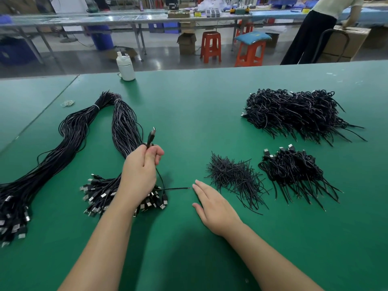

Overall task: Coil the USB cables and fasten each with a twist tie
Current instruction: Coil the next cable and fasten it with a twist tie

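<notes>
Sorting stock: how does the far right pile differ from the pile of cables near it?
The far pile is bigger than the near pile. The near pile shows USB plugs sticking up at its top; the far pile shows hardly any. Both are black coiled cables with loose ends trailing right.

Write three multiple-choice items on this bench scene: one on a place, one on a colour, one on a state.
1. Where does the white bottle stand?
A. at the table's far edge
B. between the hands
C. on a coiled pile

2. What colour is the table?
A. blue
B. green
C. grey

3. What is the left hand doing?
A. lying flat
B. pressing the bottle
C. gripping a USB cable

Answers: 1 A, it stands far beyond the cable bundles; 2 B, the mat is green; 3 C, fingers curl round the cable, plug pointing up.
</notes>
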Available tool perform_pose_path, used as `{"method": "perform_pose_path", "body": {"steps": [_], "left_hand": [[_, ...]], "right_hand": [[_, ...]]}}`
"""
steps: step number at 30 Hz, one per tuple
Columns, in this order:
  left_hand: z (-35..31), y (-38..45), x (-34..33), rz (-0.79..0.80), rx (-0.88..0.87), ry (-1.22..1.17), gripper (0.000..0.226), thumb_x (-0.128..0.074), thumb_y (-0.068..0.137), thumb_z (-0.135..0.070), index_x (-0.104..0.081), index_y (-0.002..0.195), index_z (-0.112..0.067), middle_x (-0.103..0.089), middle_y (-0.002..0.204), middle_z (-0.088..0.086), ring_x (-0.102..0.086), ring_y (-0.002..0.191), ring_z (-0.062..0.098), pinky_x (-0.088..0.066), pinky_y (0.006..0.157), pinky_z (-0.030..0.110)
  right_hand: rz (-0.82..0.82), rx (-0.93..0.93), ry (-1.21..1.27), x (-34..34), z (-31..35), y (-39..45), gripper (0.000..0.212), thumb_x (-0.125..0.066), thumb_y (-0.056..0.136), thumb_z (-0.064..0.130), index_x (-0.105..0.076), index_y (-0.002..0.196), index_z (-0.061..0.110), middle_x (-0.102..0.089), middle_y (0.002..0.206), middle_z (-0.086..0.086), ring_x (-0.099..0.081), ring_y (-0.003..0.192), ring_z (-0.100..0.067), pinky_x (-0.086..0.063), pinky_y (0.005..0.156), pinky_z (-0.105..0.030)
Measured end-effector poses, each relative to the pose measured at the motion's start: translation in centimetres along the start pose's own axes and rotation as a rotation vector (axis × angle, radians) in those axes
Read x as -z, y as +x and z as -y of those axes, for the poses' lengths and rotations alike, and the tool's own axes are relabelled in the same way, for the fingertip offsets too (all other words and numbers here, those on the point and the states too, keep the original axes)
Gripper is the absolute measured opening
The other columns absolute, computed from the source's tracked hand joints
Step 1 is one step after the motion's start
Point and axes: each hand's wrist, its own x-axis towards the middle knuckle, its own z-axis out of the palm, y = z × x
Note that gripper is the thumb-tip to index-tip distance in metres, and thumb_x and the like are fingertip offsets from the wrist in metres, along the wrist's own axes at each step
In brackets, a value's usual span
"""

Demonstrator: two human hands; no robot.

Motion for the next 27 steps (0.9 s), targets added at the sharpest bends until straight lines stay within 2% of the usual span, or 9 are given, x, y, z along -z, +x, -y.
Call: {"method": "perform_pose_path", "body": {"steps": [4,6,10,13,15,17,20,22,27], "left_hand": [[-0.4,-1.0,-1.2,0.074,0.010,-0.144,0.032,-0.040,0.106,-0.021,-0.062,0.083,-0.023,-0.056,0.069,-0.011,-0.047,0.063,0.009,-0.041,0.062,0.030],[-0.6,-1.7,-2.2,0.130,0.048,-0.249,0.031,-0.040,0.106,-0.020,-0.063,0.085,-0.021,-0.057,0.069,-0.013,-0.047,0.063,0.008,-0.041,0.059,0.023],[-0.6,-3.0,-4.0,0.240,0.156,-0.489,0.030,-0.040,0.106,-0.017,-0.063,0.087,-0.014,-0.056,0.067,-0.011,-0.044,0.058,0.005,-0.039,0.054,0.015],[-0.3,-3.7,-4.5,0.346,0.186,-0.613,0.031,-0.041,0.106,-0.022,-0.063,0.085,-0.015,-0.052,0.064,-0.007,-0.038,0.052,0.008,-0.036,0.048,0.018],[-0.5,-3.8,-4.3,0.369,0.230,-0.672,0.032,-0.044,0.103,-0.031,-0.064,0.081,-0.021,-0.050,0.064,-0.003,-0.037,0.052,0.010,-0.033,0.042,0.023],[-1.0,-3.3,-4.0,0.284,0.263,-0.847,0.029,-0.045,0.103,-0.027,-0.064,0.083,-0.017,-0.057,0.069,0.000,-0.045,0.055,0.011,-0.039,0.046,0.022],[-1.8,-2.4,-2.7,0.213,0.249,-1.093,0.027,-0.041,0.103,-0.017,-0.059,0.085,-0.008,-0.065,0.073,0.004,-0.060,0.058,0.016,-0.046,0.052,0.021],[-2.0,-2.4,-1.6,0.330,0.252,-1.155,0.031,-0.043,0.100,-0.020,-0.065,0.080,-0.013,-0.066,0.073,0.002,-0.064,0.059,0.015,-0.048,0.052,0.020],[-2.1,-3.5,0.6,0.983,0.164,-0.794,0.028,-0.047,0.098,-0.021,-0.066,0.083,-0.007,-0.068,0.071,0.016,-0.063,0.045,0.019,-0.040,0.040,0.021]], "right_hand": [[-0.163,0.087,-0.030,0.7,0.4,-0.2,0.043,-0.060,0.097,0.025,-0.058,0.132,0.002,-0.053,0.142,-0.012,-0.050,0.133,-0.026,-0.037,0.114,-0.037],[-0.200,0.072,0.044,1.3,1.2,-0.4,0.040,-0.059,0.098,0.027,-0.060,0.130,0.004,-0.054,0.142,-0.008,-0.048,0.135,-0.023,-0.037,0.114,-0.037],[-0.129,-0.197,0.677,3.3,5.2,-0.4,0.041,-0.037,0.100,0.042,-0.050,0.138,0.033,-0.041,0.145,0.023,-0.027,0.140,0.008,-0.018,0.118,-0.017],[0.011,-0.294,1.066,4.5,7.4,-0.2,0.034,-0.037,0.101,0.042,-0.055,0.130,0.036,-0.057,0.130,0.028,-0.044,0.126,0.011,-0.031,0.107,-0.011],[0.030,-0.293,1.075,5.0,7.8,-0.2,0.028,-0.038,0.105,0.035,-0.065,0.105,0.031,-0.069,0.108,0.009,-0.060,0.105,-0.007,-0.043,0.097,-0.029],[0.075,-0.297,1.062,5.2,7.6,-0.3,0.036,-0.036,0.104,0.035,-0.065,0.082,0.032,-0.067,0.083,0.002,-0.057,0.084,-0.025,-0.044,0.085,-0.042],[0.118,-0.307,1.197,4.8,7.1,-0.4,0.038,-0.038,0.105,0.026,-0.061,0.075,0.026,-0.058,0.066,0.010,-0.054,0.076,-0.013,-0.047,0.096,-0.046],[0.079,-0.359,1.360,4.7,6.8,0.0,0.039,-0.041,0.105,0.023,-0.053,0.069,0.021,-0.051,0.063,0.007,-0.055,0.073,-0.014,-0.044,0.103,-0.050],[-0.122,-0.500,1.806,6.1,6.2,2.1,0.029,-0.056,0.090,0.028,-0.052,0.072,0.005,-0.038,0.062,-0.007,-0.040,0.061,-0.017,-0.040,0.075,-0.034]]}}
